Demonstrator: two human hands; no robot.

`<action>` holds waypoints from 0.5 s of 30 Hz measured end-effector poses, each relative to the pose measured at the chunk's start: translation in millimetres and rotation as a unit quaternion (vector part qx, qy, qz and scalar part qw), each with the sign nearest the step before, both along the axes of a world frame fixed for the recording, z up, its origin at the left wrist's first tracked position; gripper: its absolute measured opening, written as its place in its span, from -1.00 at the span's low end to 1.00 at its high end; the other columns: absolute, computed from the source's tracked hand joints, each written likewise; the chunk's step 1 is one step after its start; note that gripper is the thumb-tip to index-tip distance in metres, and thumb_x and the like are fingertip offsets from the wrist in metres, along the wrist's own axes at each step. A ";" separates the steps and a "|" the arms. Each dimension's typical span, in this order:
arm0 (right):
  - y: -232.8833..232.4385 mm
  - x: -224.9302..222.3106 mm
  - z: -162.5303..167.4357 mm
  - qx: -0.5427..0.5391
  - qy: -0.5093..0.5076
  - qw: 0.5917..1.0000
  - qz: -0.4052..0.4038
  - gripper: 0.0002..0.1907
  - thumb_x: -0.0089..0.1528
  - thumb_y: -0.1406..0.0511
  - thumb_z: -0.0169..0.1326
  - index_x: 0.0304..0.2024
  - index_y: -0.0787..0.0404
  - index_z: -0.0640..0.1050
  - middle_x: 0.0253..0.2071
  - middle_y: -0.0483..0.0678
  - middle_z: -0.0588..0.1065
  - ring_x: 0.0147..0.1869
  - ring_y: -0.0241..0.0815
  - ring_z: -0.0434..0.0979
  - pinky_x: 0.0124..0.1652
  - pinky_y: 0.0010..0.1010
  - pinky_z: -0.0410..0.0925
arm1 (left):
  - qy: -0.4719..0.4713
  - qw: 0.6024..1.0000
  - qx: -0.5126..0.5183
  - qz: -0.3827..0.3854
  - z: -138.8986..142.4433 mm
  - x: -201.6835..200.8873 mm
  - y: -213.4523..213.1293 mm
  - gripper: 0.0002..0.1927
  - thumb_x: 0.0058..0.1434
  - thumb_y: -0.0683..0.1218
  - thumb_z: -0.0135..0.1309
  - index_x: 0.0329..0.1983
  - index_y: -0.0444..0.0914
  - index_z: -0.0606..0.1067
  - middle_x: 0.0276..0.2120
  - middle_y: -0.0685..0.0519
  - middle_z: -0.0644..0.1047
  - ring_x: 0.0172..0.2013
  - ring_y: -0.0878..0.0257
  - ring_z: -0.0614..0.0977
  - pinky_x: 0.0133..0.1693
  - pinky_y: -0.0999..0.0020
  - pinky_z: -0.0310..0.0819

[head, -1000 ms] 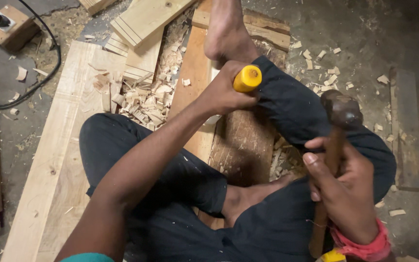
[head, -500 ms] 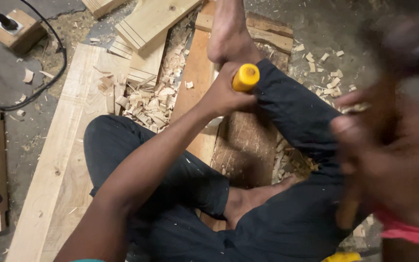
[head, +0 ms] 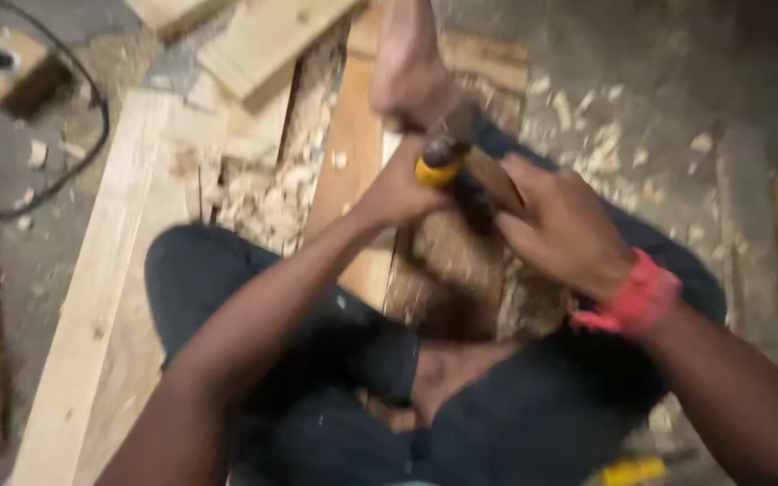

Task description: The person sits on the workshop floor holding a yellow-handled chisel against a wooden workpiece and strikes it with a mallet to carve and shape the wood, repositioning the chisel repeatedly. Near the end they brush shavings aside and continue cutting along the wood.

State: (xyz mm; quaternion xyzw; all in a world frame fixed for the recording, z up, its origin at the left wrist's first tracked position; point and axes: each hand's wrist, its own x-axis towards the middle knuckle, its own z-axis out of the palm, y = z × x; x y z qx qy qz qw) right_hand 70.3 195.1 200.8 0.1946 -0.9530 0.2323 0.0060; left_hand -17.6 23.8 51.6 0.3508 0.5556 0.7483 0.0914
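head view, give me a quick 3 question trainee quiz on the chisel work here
1. True or false: the left hand has its grip around a yellow-handled chisel.
2. Which does the right hand hold? A) saw B) hammer C) brush
3. What litters the floor around the plank?

Key: 1 true; 2 B; 3 wood chips

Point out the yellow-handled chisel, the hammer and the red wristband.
yellow-handled chisel (head: 437,168), head view, on the handle's yellow end.
hammer (head: 457,124), head view, on its blurred head.
red wristband (head: 638,294), head view, on the band's middle.
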 end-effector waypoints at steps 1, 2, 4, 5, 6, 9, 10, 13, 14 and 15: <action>8.8 -1.9 14.9 -0.047 -0.045 0.998 0.011 -0.74 0.09 0.45 0.12 -0.16 0.34 0.46 -0.50 0.08 0.45 -0.46 -0.12 0.53 -0.42 -0.22 0.34 | 0.015 1.000 0.001 0.007 -1.4 -1.6 -1.3 -0.68 0.00 -0.24 0.27 -0.15 -0.32 0.51 -0.27 0.17 0.55 -0.20 0.43 0.54 -0.11 0.39 0.48; 18.7 2.1 27.3 -0.045 -0.017 0.999 -0.001 -0.76 0.13 0.46 0.10 -0.13 0.31 0.50 -0.39 0.06 0.49 -0.39 -0.16 0.57 -0.41 -0.26 0.37 | 0.002 1.000 -0.020 0.004 -3.8 -0.9 -1.7 -0.73 0.02 -0.24 0.26 -0.19 -0.32 0.52 -0.30 0.17 0.55 -0.23 0.43 0.55 -0.14 0.39 0.49; 40.4 4.5 43.6 -0.087 0.063 0.993 -0.045 -0.75 0.14 0.44 0.11 -0.11 0.30 0.50 -0.37 0.08 0.50 -0.35 -0.10 0.57 -0.37 -0.24 0.38 | -0.017 0.998 -0.059 0.006 -7.5 -4.9 -1.4 -0.82 0.06 -0.24 0.25 -0.27 -0.31 0.53 -0.37 0.18 0.55 -0.28 0.43 0.56 -0.20 0.39 0.51; 47.4 6.2 43.4 -0.099 0.096 0.988 -0.069 -0.75 0.15 0.43 0.11 -0.10 0.30 0.49 -0.36 0.09 0.51 -0.33 -0.07 0.58 -0.36 -0.23 0.39 | -0.015 0.998 -0.060 0.005 -9.2 -6.9 -2.3 -0.81 0.04 -0.24 0.25 -0.28 -0.31 0.52 -0.38 0.18 0.54 -0.29 0.43 0.56 -0.20 0.39 0.50; 54.0 7.2 39.5 -0.112 0.132 0.982 -0.081 -0.74 0.15 0.42 0.11 -0.09 0.29 0.49 -0.35 0.10 0.51 -0.31 -0.04 0.58 -0.34 -0.23 0.39 | -0.014 0.998 -0.057 0.003 -10.9 -8.2 -0.5 -0.81 0.02 -0.24 0.24 -0.29 -0.32 0.52 -0.39 0.18 0.53 -0.30 0.42 0.55 -0.21 0.39 0.50; 42.8 6.3 -9.1 -0.072 0.203 0.976 -0.043 -0.73 0.17 0.39 0.12 -0.06 0.28 0.49 -0.32 0.13 0.52 -0.24 0.05 0.58 -0.29 -0.20 0.40 | -0.001 0.999 -0.042 0.005 -15.8 -8.0 2.9 -0.81 0.02 -0.24 0.24 -0.28 -0.32 0.53 -0.37 0.18 0.55 -0.28 0.42 0.55 -0.18 0.39 0.50; 41.9 8.4 -22.5 -0.055 0.204 0.977 -0.031 -0.72 0.18 0.38 0.13 -0.05 0.27 0.49 -0.31 0.14 0.53 -0.22 0.08 0.59 -0.27 -0.20 0.40 | 0.009 0.999 -0.035 0.006 -17.2 -7.5 3.6 -0.81 0.03 -0.24 0.24 -0.27 -0.32 0.54 -0.36 0.18 0.56 -0.27 0.42 0.55 -0.17 0.39 0.51; 20.0 3.0 -68.2 0.114 0.029 0.992 -0.038 -0.70 0.20 0.35 0.13 -0.02 0.26 0.49 -0.28 0.16 0.54 -0.15 0.16 0.59 -0.22 -0.17 0.42 | 0.047 0.995 -0.083 0.006 -22.4 -5.9 3.1 -0.76 -0.02 -0.22 0.27 -0.25 -0.30 0.57 -0.32 0.18 0.59 -0.27 0.39 0.61 -0.16 0.39 0.54; 18.8 2.8 -70.9 0.103 -0.036 0.992 -0.064 -0.70 0.21 0.34 0.14 -0.01 0.25 0.49 -0.27 0.17 0.54 -0.13 0.19 0.60 -0.21 -0.17 0.42 | 0.022 0.997 -0.074 0.008 -25.0 -4.6 3.7 -0.75 -0.02 -0.22 0.25 -0.23 -0.30 0.56 -0.33 0.18 0.58 -0.27 0.39 0.58 -0.16 0.39 0.53; 21.9 2.3 -66.6 0.064 -0.091 0.991 -0.079 -0.69 0.22 0.33 0.14 0.00 0.25 0.49 -0.26 0.18 0.55 -0.11 0.22 0.60 -0.19 -0.16 0.42 | -0.009 0.998 -0.064 0.012 -28.8 1.3 2.9 -0.73 -0.02 -0.23 0.24 -0.21 -0.30 0.55 -0.34 0.18 0.57 -0.27 0.39 0.56 -0.16 0.40 0.52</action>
